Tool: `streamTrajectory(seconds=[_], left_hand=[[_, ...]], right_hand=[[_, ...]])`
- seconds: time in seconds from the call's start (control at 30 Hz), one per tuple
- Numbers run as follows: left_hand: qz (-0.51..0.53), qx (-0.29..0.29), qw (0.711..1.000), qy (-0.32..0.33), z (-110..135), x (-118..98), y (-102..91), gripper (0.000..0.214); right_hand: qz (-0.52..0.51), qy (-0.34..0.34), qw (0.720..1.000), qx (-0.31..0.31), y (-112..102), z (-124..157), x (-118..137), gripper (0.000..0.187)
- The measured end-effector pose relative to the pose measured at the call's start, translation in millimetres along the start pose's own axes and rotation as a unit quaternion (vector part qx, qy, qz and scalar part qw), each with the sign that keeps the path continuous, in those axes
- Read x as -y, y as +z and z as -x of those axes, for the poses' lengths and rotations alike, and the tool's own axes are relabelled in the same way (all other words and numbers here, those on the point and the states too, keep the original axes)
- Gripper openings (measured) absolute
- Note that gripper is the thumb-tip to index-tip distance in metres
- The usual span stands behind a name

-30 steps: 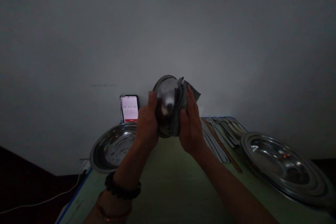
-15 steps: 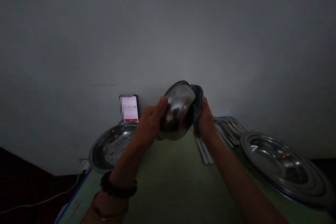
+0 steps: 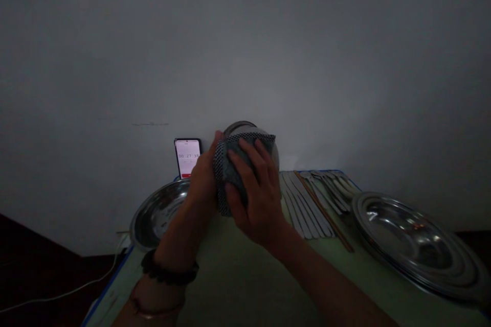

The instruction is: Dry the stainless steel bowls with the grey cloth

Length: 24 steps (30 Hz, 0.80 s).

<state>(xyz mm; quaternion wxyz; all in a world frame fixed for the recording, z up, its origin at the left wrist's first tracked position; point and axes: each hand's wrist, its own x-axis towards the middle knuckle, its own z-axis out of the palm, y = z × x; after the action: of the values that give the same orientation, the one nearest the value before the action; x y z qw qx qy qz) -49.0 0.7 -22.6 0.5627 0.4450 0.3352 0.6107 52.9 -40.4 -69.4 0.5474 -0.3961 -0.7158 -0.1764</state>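
A shiny metal bowl (image 3: 241, 125) is held up on its side over the table, mostly covered by a grey cloth (image 3: 235, 173) with a checked border. My left hand (image 3: 205, 176) grips the bowl's left side, thumb up near the rim. Spread over the cloth, the fingers of my right hand (image 3: 257, 189) press it flat against the bowl's outer side. The bowl's lower part is hidden behind the cloth and hands.
A wide metal basin (image 3: 149, 214) stands at left, before an upright phone (image 3: 187, 157) showing a timer. Right of the hands lie several flat metal utensils (image 3: 307, 209), wooden chopsticks (image 3: 326, 212) and stacked metal plates (image 3: 414, 240). A wall (image 3: 245, 51) rises behind the green table (image 3: 238, 276).
My right hand and the cloth have moved left, from the bowl's right edge across its outer side. The bowl has shifted slightly left, and the utensils behind are more visible.
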Motion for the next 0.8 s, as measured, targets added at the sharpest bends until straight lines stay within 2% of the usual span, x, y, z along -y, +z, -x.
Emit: streamTrajectory(seconds=[0.13,0.27,0.4,0.53,0.6,0.67,0.8], left_hand=[[0.098,0.016,0.994,-0.043,2.4,-9.2,5.3,0.043],[0.153,-0.006,0.988,-0.01,2.5,-16.8,6.2,0.044],[0.16,-0.025,0.987,0.013,-0.2,-15.5,1.0,0.045],[0.156,-0.026,0.987,0.038,-1.7,-13.3,-4.5,0.044],[0.136,-0.015,0.99,0.012,-1.9,-12.8,-6.4,0.042],[0.108,-0.004,0.994,-0.03,-2.2,-11.7,-7.4,0.041],[0.037,0.0,0.995,-0.094,-2.0,-7.3,-7.8,0.04]], right_hand=[[0.012,-0.05,0.999,0.017,1.9,3.4,-4.8,0.043],[-0.006,-0.039,0.999,0.006,4.7,7.3,-16.5,0.046],[-0.073,0.034,0.996,-0.041,10.5,10.6,-29.8,0.051],[-0.182,0.185,0.962,-0.089,9.7,3.6,-41.9,0.051],[-0.225,0.266,0.934,-0.08,4.2,-3.8,-50.2,0.049],[-0.251,0.312,0.914,-0.062,-3.5,-11.4,-59.4,0.045],[-0.261,0.314,0.912,-0.038,-14.8,-19.0,-67.9,0.036]])
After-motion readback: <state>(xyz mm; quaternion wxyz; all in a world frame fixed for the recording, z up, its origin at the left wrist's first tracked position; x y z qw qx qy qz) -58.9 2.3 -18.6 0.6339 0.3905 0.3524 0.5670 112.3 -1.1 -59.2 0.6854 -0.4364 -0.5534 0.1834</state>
